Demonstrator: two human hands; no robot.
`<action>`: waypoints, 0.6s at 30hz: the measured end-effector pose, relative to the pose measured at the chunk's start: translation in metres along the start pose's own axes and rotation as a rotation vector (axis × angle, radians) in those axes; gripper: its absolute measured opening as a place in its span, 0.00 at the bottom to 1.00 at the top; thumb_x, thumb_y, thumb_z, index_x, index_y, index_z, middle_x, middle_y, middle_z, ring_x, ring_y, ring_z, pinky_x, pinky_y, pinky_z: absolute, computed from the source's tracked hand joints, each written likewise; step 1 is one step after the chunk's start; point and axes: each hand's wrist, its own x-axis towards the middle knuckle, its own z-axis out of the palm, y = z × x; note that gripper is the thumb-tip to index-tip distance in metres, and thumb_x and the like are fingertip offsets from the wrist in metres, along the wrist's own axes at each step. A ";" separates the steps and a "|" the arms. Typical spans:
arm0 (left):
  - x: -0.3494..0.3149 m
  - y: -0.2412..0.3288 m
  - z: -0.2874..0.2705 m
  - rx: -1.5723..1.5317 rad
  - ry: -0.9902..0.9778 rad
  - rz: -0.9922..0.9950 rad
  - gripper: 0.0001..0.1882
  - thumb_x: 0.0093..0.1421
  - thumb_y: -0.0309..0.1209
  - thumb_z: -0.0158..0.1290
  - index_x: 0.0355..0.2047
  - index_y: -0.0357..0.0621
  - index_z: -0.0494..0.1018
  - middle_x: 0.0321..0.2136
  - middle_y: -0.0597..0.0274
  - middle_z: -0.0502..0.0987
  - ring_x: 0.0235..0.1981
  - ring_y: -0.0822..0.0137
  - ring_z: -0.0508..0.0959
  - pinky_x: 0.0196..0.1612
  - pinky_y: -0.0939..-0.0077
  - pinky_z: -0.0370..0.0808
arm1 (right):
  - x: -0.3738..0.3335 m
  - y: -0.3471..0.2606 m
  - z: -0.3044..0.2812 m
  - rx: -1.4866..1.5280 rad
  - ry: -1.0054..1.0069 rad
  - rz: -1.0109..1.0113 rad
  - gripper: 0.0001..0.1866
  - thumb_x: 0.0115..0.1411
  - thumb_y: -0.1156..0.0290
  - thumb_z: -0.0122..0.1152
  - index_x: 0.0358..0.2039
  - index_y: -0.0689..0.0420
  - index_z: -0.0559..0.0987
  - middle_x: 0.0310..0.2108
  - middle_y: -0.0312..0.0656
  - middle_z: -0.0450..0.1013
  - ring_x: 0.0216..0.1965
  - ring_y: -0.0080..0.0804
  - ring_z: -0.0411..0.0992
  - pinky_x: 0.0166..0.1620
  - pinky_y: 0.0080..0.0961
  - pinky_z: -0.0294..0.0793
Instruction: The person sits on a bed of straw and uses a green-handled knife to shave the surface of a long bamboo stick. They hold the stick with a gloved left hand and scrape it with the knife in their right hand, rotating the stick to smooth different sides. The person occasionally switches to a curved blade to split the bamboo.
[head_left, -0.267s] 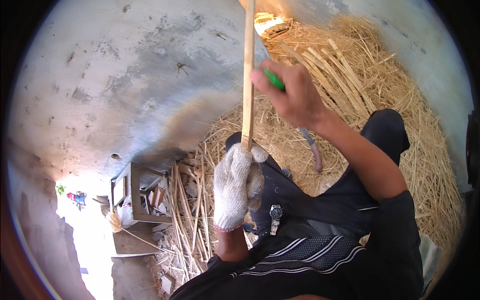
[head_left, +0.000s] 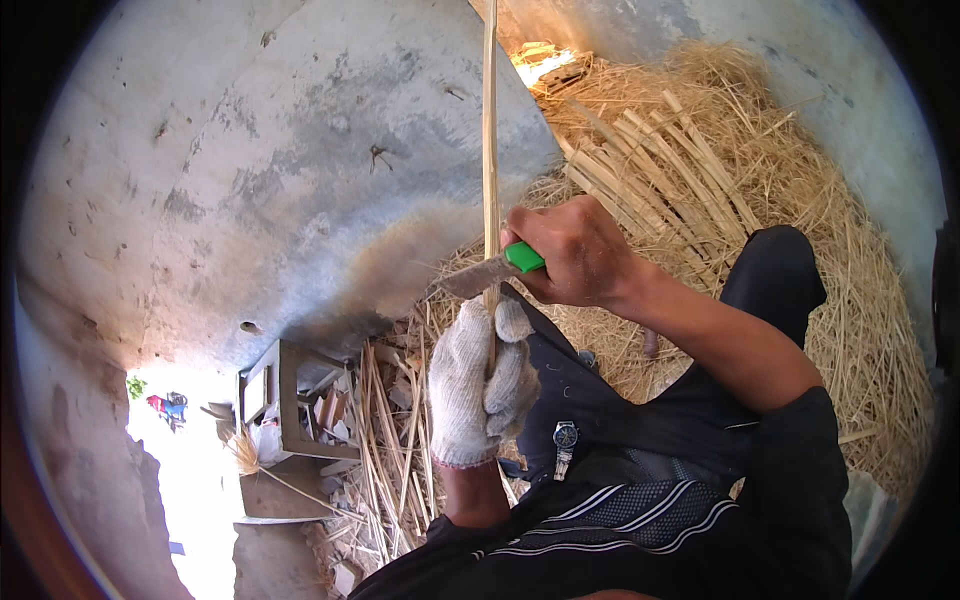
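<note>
Gripping a long pale bamboo strip [head_left: 490, 150] upright in the white-gloved left hand [head_left: 480, 385]; pressing a green-handled steel knife [head_left: 495, 268], clenched in the bare right hand [head_left: 575, 255], against the strip just above the glove, over heaped straw shavings [head_left: 800, 200].

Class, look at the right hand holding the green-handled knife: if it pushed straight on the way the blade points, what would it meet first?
The right hand drives the knife leftward; its blade already seems to meet the upright bamboo strip, just above the gloved left hand. Depth is uncertain.
</note>
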 end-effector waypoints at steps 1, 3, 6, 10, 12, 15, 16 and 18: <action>-0.002 0.000 -0.001 -0.056 -0.016 -0.017 0.22 0.73 0.47 0.34 0.39 0.44 0.71 0.05 0.75 0.56 0.00 0.78 0.52 0.04 0.83 0.49 | -0.001 0.001 0.001 0.004 0.011 -0.026 0.11 0.57 0.67 0.60 0.24 0.60 0.71 0.10 0.45 0.66 0.13 0.42 0.71 0.17 0.36 0.67; -0.003 0.000 0.000 -0.172 -0.050 -0.055 0.22 0.73 0.48 0.33 0.38 0.46 0.71 0.05 0.76 0.56 0.00 0.79 0.52 0.04 0.83 0.49 | 0.000 -0.002 -0.002 -0.032 -0.030 0.001 0.10 0.54 0.68 0.61 0.23 0.59 0.72 0.10 0.45 0.67 0.13 0.44 0.72 0.18 0.37 0.69; -0.004 0.003 -0.005 -0.200 -0.095 -0.074 0.21 0.72 0.47 0.34 0.38 0.47 0.70 0.04 0.76 0.56 0.01 0.79 0.52 0.04 0.84 0.49 | 0.000 -0.006 -0.006 -0.071 -0.056 0.028 0.10 0.54 0.67 0.61 0.21 0.58 0.73 0.09 0.45 0.67 0.13 0.44 0.72 0.18 0.36 0.70; -0.010 0.008 0.009 0.101 0.072 0.009 0.19 0.72 0.47 0.37 0.34 0.48 0.69 0.05 0.75 0.56 0.01 0.79 0.51 0.04 0.83 0.48 | -0.005 -0.001 0.004 -0.132 0.026 0.024 0.10 0.54 0.67 0.60 0.19 0.56 0.73 0.08 0.44 0.66 0.12 0.42 0.72 0.17 0.35 0.68; -0.012 0.001 0.008 0.167 0.104 0.060 0.19 0.72 0.47 0.38 0.32 0.49 0.68 0.05 0.75 0.56 0.01 0.79 0.51 0.04 0.84 0.47 | -0.003 -0.003 0.003 -0.180 0.042 0.008 0.10 0.56 0.69 0.56 0.20 0.58 0.72 0.08 0.43 0.66 0.10 0.39 0.70 0.15 0.33 0.68; -0.005 -0.001 0.009 0.099 0.096 0.069 0.19 0.71 0.47 0.39 0.31 0.49 0.68 0.05 0.75 0.56 0.01 0.78 0.51 0.04 0.83 0.47 | -0.002 0.005 0.009 -0.198 0.071 0.005 0.10 0.57 0.71 0.53 0.19 0.57 0.71 0.08 0.41 0.66 0.10 0.35 0.70 0.14 0.31 0.67; -0.006 -0.001 0.015 0.067 0.139 0.029 0.19 0.72 0.48 0.38 0.31 0.49 0.68 0.05 0.75 0.56 0.01 0.78 0.52 0.03 0.84 0.48 | -0.003 0.012 0.013 -0.202 0.083 0.008 0.10 0.57 0.71 0.52 0.19 0.57 0.70 0.08 0.40 0.67 0.10 0.34 0.70 0.14 0.31 0.67; -0.007 -0.005 0.013 -0.064 0.041 0.009 0.19 0.72 0.47 0.37 0.30 0.49 0.67 0.05 0.75 0.56 0.01 0.78 0.52 0.03 0.84 0.48 | -0.002 0.036 0.025 -0.352 0.050 0.084 0.13 0.60 0.70 0.48 0.18 0.55 0.69 0.08 0.36 0.66 0.09 0.29 0.67 0.12 0.28 0.64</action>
